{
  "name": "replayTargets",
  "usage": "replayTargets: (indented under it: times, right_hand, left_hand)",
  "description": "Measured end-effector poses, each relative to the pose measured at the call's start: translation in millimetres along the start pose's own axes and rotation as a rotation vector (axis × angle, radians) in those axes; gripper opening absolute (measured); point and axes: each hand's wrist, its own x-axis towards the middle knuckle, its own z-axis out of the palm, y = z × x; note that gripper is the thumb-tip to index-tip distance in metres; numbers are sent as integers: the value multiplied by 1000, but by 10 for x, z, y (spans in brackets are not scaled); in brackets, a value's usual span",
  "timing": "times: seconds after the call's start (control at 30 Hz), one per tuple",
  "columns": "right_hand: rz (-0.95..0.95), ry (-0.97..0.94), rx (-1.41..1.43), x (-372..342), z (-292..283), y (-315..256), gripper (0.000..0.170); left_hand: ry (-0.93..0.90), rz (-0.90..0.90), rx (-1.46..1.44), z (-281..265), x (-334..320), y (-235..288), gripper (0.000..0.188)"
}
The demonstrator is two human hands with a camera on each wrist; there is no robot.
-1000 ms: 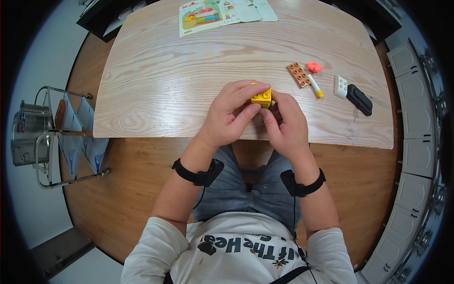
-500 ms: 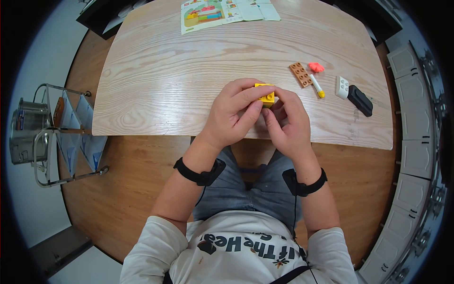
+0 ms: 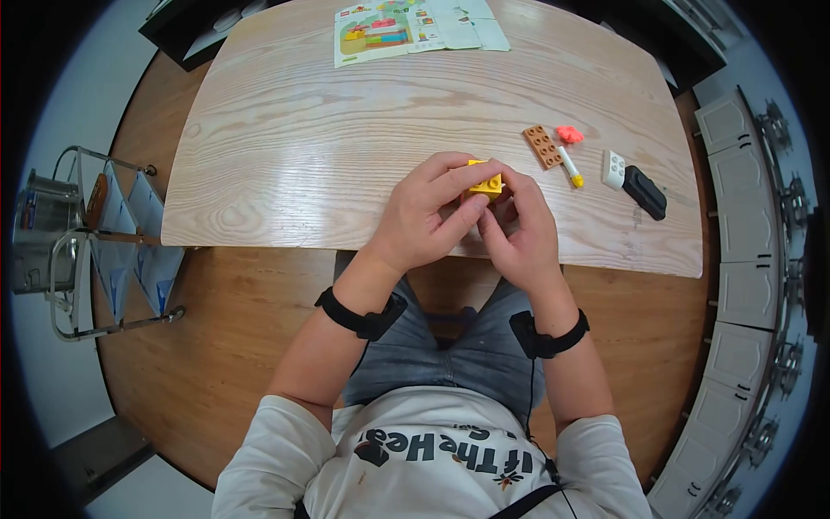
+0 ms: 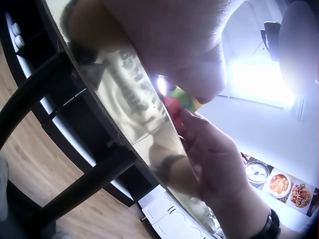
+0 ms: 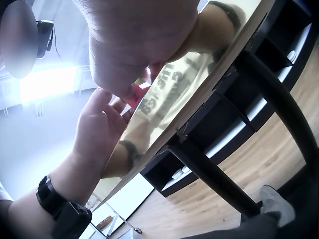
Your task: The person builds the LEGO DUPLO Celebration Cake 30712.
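Observation:
Both hands meet over the table's near edge around a small stack of toy bricks. Its top is a yellow studded brick (image 3: 486, 186), partly covered by fingers. My left hand (image 3: 430, 212) grips it from the left, thumb on the near side and index finger across the top. From the right, my right hand (image 3: 524, 227) holds it with thumb and fingers. Below the yellow, a green brick (image 4: 186, 99) and a red brick (image 4: 173, 108) show in the left wrist view. The red brick (image 5: 136, 96) also peeks out between the hands in the right wrist view.
Right of the hands lie a brown studded plate (image 3: 542, 147), a coral-coloured piece (image 3: 570, 135), a white stick with a yellow end (image 3: 571, 167), a white brick (image 3: 614, 169) and a black object (image 3: 645, 193). An instruction sheet (image 3: 373, 48) lies at the far edge. A trolley (image 3: 121, 242) stands left.
Both hands keep hold of the bricks throughout. The yellow brick has turned slightly, and the right fingers lie closer over its top. The head view has shifted a little.

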Motion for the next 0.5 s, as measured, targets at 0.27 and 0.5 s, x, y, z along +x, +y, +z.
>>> replayTargets:
  times: [0.27,0.5]
  right_hand:
    - [-19,54,-13,-61,19,24,55]
    - [-26,-37,92,-41,-49,45,56]
  left_hand:
    - [-17,-99,44,15,15,31,68]
    - [-4,-100,120,7,5,-10,65]
